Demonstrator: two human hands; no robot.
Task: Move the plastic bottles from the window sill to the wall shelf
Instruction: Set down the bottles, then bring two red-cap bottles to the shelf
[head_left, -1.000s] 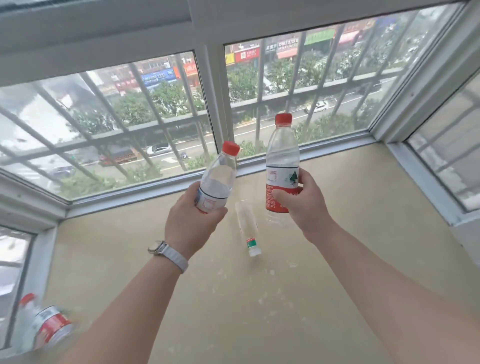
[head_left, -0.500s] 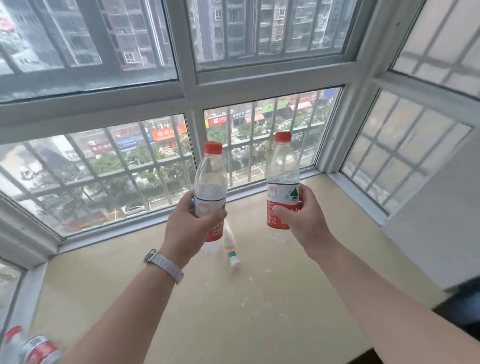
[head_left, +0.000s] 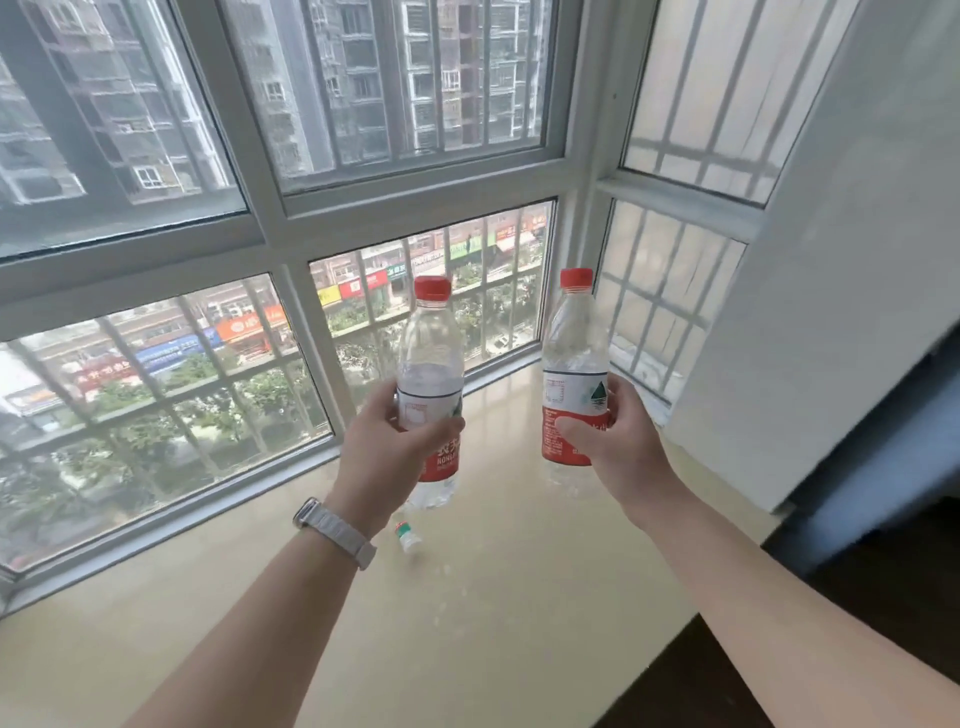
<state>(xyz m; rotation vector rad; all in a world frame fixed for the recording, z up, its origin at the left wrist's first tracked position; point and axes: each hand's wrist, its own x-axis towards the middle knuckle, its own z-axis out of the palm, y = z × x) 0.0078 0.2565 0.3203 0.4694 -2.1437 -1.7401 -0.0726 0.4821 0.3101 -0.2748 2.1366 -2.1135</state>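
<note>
**Item 1, left-held bottle** (head_left: 430, 364): clear plastic water bottle with a red cap and a white-and-red label. It is upright, in the air above the window sill (head_left: 467, 649). The left grip (head_left: 395, 452) is clasped round the label band, thumb across the near face and fingers behind. The neck and cap stand clear above the grip, and the clear base shows below it.

**Item 2, right-held bottle** (head_left: 574, 358): same kind, with a red cap and a green mountain mark on the label. It is upright and likewise off the sill. The right grip (head_left: 618, 441) clasps the lower label from the right side, thumb laid across the red part. Most of the bottle rises above the grip.

**Item 3, small bottle** (head_left: 408, 538): lies on the window sill, just below the left-held bottle and near the left wrist. Only its pale-capped end with a green-and-orange band shows plainly.

**Pose:** both bare forearms reach forward and upward from the lower edge. The hands are about level, and the two held bottles are side by side, apart, not touching. The left wrist carries a watch (head_left: 335, 525) on a pale band.

**Surroundings:** barred window (head_left: 156, 415) behind the sill and a white wall (head_left: 831, 260) at right
</note>
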